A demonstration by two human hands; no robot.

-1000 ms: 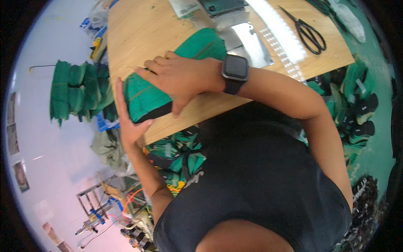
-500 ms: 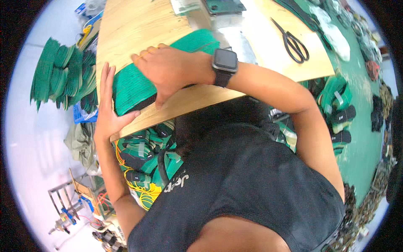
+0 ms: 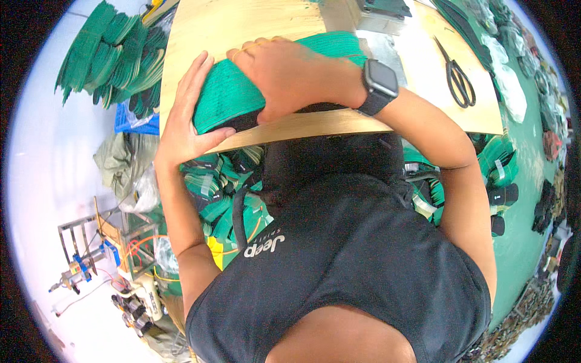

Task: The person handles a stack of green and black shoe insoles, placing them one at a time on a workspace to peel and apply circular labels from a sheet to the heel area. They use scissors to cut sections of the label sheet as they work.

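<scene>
Fingers, left hand (image 3: 180,130): spread wide, thumb well apart from the others; the four lie along the left end of the green stack (image 3: 229,97), thumb at its near corner.
Fingers, right hand (image 3: 296,75): holding the same stack from above, tips at the far edge, thumb down at the near side.
Worktop (image 3: 206,30): pale wood, near edge running left to right before the person.
Bundles (image 3: 206,184): green and black, numerous, below the worktop's near edge.
Pile (image 3: 115,54): green layered pieces, beyond the worktop's left edge, above a blue crate (image 3: 134,123).
Stack, position: on the worktop, close to the near edge, under the right hand.
Stack, long axis: left to right, the right part set farther from the person, outline gently bowed.
Stack, ends: left end faces the left palm; right end points right, near the right wrist.
Stack, finish: finely ridged green upper surface; dark strip along the near side.
Scissors (image 3: 449,60): black handles, at the right of the worktop, well apart from the stack, blades pointing away from the person.
Wristwatch (image 3: 382,77): dark rectangular face, black strap, on the right wrist.
</scene>
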